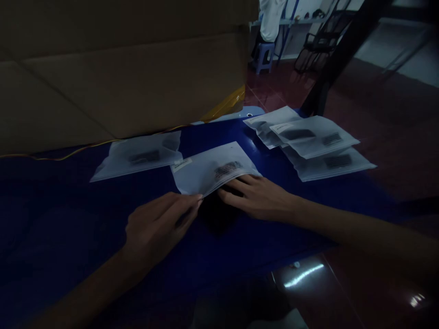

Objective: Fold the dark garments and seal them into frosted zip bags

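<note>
A frosted white plastic bag [202,169] with a small label and dark print lies tilted in front of me on the blue table surface [103,228]. My left hand [157,224] pinches the near left corner of its edge between thumb and fingers. At the bag's near right edge is my right hand [257,194], its fingers stretched out and their tips hidden under or inside the bag. Whatever those tips touch cannot be seen. Under the bag's near edge the surface is in deep shadow.
Another frosted bag [144,155] lies to the left. Several similar bags [315,135] overlap at the right. A large cardboard box [130,82] walls off the back left, with a yellow wire [78,150] along its base. Beyond, a person [271,20] sits on a blue stool [265,55].
</note>
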`<control>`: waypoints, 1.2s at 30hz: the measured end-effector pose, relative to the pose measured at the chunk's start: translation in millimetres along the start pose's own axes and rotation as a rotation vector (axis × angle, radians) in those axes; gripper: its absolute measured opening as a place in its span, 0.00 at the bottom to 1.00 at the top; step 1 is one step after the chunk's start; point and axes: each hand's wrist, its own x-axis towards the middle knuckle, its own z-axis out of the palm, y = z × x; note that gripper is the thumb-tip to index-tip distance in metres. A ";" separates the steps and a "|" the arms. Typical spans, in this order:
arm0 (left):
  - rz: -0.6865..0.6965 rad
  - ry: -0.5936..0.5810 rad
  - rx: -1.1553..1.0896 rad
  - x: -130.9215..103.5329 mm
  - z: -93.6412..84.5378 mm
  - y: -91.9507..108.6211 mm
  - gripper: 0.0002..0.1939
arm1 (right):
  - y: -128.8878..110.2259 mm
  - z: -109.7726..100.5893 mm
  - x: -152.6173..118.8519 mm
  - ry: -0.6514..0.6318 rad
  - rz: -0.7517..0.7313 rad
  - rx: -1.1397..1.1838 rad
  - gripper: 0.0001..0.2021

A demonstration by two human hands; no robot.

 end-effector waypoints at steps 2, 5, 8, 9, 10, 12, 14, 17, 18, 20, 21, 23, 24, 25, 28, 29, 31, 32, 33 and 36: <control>0.001 0.020 0.007 0.5 -1.3 1.6 0.04 | -2.7 1.1 1.0 0.006 0.056 -0.070 0.21; 0.019 0.032 0.027 1.5 -2.9 4.6 0.04 | -8.7 1.3 2.3 0.008 0.166 -0.172 0.25; 0.052 0.010 0.011 2.1 -1.6 4.9 0.05 | -14.4 -0.2 3.3 -0.009 0.244 -0.238 0.26; 0.064 0.008 0.006 2.2 -0.5 4.0 0.05 | -15.7 -0.7 3.3 -0.006 0.256 -0.256 0.25; 0.067 0.010 0.009 2.2 0.8 2.8 0.04 | -16.5 -1.0 3.1 0.002 0.261 -0.271 0.25; 0.058 0.015 0.036 2.4 3.3 -0.7 0.04 | -16.2 -1.3 2.0 0.029 0.245 -0.267 0.24; 0.041 0.025 0.076 2.7 4.4 -4.5 0.04 | -13.3 -1.2 0.2 0.055 0.182 -0.204 0.23; 0.043 0.036 0.122 3.4 3.1 -8.7 0.04 | -6.9 -1.8 -2.3 0.117 -0.025 -0.126 0.19; 0.044 0.033 0.130 3.7 2.1 -9.5 0.04 | -5.3 -2.4 -2.7 0.126 -0.083 -0.124 0.17; 0.043 0.033 0.139 4.3 0.0 -9.8 0.05 | -4.3 -4.1 -2.5 0.092 -0.125 -0.125 0.13; 0.042 0.039 0.141 4.6 -1.0 -9.5 0.06 | -4.8 -4.8 -2.0 0.056 -0.101 -0.117 0.12; 0.047 0.039 0.149 4.9 -2.5 -8.1 0.06 | -7.6 -5.4 -0.3 -0.008 -0.012 -0.098 0.14; 0.052 0.048 0.154 4.9 -2.9 -7.0 0.06 | -9.3 -5.1 0.7 -0.023 0.036 -0.089 0.16; 0.051 0.051 0.154 4.9 -3.0 -5.8 0.06 | -10.7 -4.2 1.8 -0.027 0.086 -0.082 0.18; 0.059 0.041 0.126 4.2 -2.0 -2.6 0.04 | -12.2 -0.2 4.2 -0.034 0.184 -0.053 0.22; 0.084 0.042 0.114 4.0 -1.4 -2.2 0.04 | -11.7 1.1 4.5 -0.036 0.199 -0.040 0.22; 0.138 0.046 0.108 3.9 -0.4 -2.6 0.05 | -10.4 2.6 4.2 -0.023 0.194 -0.027 0.23; 0.153 0.052 0.116 4.0 -0.1 -3.5 0.06 | -10.1 2.9 3.7 -0.007 0.180 -0.033 0.23; 0.153 0.061 0.124 4.3 0.0 -4.6 0.06 | -10.1 2.8 2.9 0.015 0.159 -0.051 0.23; 0.095 0.079 0.118 5.5 -0.4 -8.4 0.06 | -13.1 2.1 0.7 0.106 0.093 -0.139 0.19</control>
